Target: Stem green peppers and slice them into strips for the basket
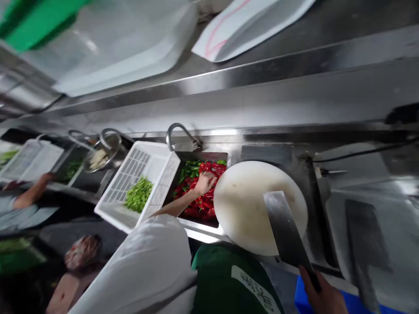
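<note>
My left hand (205,182) reaches down onto red peppers (199,203) heaped in a sink basin (222,158). Its fingers look apart among the peppers, and I make out nothing held in them. Green peppers (189,170) lie along the back of the heap. My right hand (322,293) grips the dark handle of a cleaver (285,226). The wide blade points up and left, over the right part of a round white cutting board (240,205). No food is visible on the board.
Left of the sink, a white plastic basket (170,172) holds chopped green vegetables (139,195). A curved faucet (178,126) rises behind. A metal shelf (229,80) crosses above. At far left a co-worker's arm (34,192) is near another basket (42,159). A blue container (303,296) is below right.
</note>
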### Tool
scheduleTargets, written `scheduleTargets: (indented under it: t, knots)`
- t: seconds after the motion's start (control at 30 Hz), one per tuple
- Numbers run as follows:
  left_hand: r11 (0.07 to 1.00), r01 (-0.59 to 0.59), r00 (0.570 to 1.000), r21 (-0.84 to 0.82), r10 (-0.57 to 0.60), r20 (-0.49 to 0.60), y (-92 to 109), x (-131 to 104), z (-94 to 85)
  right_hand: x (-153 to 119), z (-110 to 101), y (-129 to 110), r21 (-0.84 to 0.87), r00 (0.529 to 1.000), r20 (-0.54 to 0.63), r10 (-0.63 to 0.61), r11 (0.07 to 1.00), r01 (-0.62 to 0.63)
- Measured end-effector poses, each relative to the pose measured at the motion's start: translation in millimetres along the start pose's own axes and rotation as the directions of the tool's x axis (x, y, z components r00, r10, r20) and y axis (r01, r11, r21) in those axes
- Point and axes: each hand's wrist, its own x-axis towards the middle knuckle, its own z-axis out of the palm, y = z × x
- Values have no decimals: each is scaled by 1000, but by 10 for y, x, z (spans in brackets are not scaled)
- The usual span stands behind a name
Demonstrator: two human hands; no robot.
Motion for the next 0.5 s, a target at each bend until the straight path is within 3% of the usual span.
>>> scheduleTargets:
  t: [0.07,0.13,0.2,0.27,0.37,0.43,0.5]
  knots:
    - [978,202,974,-54,-206,-89,-278,-725,-126,240,-64,-68,-68,989,50,-139,987,142]
    - [931,350,922,-107,-362,-135,-481,-1324,-219,461,-95,-187,-99,969,97,-225,967,235]
    - [887,444,876,-124,-459,-146,-608,-1749,-298,650,-95,-362,-129,945,163,-282,944,304]
    - [849,520,836,-96,-528,-149,-693,-1973,-378,789,-66,-600,-159,922,228,-313,922,353]
    - [817,575,803,-50,-575,-157,-838,-1914,-517,871,34,-1071,-186,903,305,-303,911,368]
    - [846,530,831,-57,-532,-165,-985,-1637,-607,842,157,-1433,-205,886,384,-258,912,355]
    - [896,438,883,-68,-443,-155,-1165,-1213,-669,774,356,-1790,-222,870,450,-203,918,329]
